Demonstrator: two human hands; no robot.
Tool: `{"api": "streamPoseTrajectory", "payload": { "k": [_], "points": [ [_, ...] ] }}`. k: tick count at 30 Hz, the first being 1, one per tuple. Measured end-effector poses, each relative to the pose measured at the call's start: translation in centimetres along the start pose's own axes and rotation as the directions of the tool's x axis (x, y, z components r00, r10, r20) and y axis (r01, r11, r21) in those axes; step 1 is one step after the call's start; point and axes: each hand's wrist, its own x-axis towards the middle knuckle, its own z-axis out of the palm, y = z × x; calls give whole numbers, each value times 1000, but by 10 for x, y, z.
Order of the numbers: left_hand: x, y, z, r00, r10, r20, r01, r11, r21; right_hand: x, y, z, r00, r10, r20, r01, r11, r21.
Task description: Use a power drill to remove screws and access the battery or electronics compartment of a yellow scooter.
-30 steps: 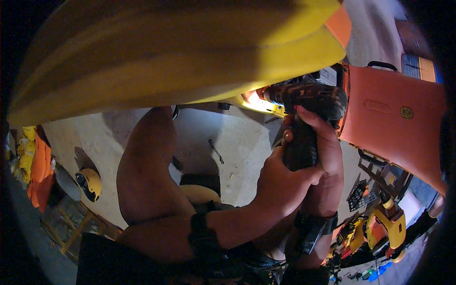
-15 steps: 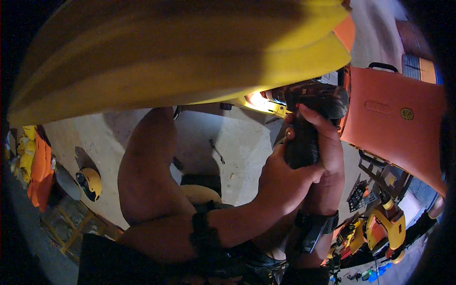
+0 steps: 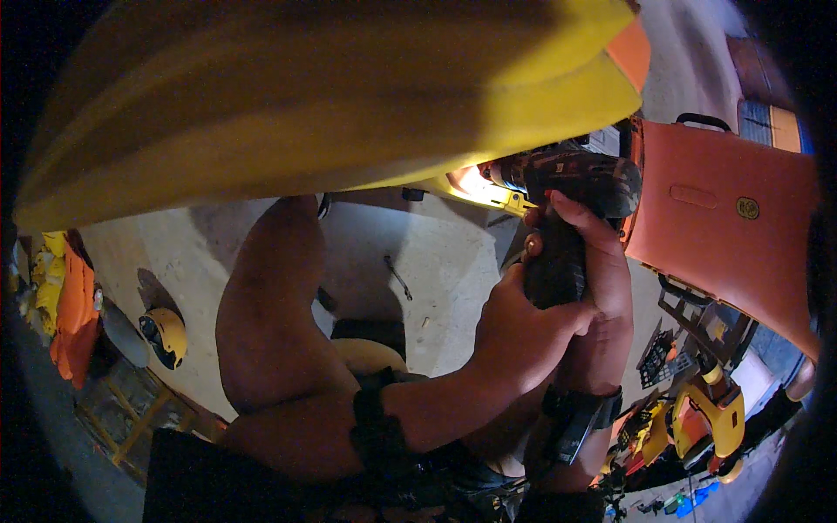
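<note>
A dark cordless drill [image 3: 571,179] is held up against the underside of a large yellow hull-like body [image 3: 349,105], its front end pointing left. My right hand [image 3: 603,261] is wrapped round the drill's handle from the right side. Lower on the handle, my left hand [image 3: 527,327] closes round its base and meets the right hand. Bright light falls on a yellow part [image 3: 488,193] at the drill's front. The tip of the drill and what it touches are hidden by glare and the hull.
An orange-red panel with a black handle [image 3: 724,200] stands just right of the drill. On the floor lie a wrench-like tool [image 3: 398,277] and a yellow helmet-like object [image 3: 166,337]. Orange and yellow pieces [image 3: 74,305] are at far left. A yellow-framed tool [image 3: 711,414] is at lower right.
</note>
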Motion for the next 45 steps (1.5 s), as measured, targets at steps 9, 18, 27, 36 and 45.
{"api": "streamPoseTrajectory", "payload": {
  "k": [9, 18, 27, 36, 45],
  "points": [
    [3, -4, 2, 1000, -10, 14, 10, 1000, 0, -2, -2, 0, 1000, 1, -14, -1, 1000, 2],
    [2, 0, 1, 1000, -4, 3, 4, 999, 35, 3, -1, -3, 1000, 13, 10, -13, 1000, 21],
    [-5, 11, 0, 1000, -22, -21, 22, 999, 43, -1, -2, 1, 999, 40, -4, -39, 998, 55],
    [-2, 1, 4, 996, 56, -67, -54, 998, 23, -2, -3, 1, 1000, 15, 14, -15, 1000, -3],
    [0, -4, 5, 996, 55, -73, -55, 998, 7, -1, 1, -2, 999, 41, 14, -41, 999, 27]
  ]
}}
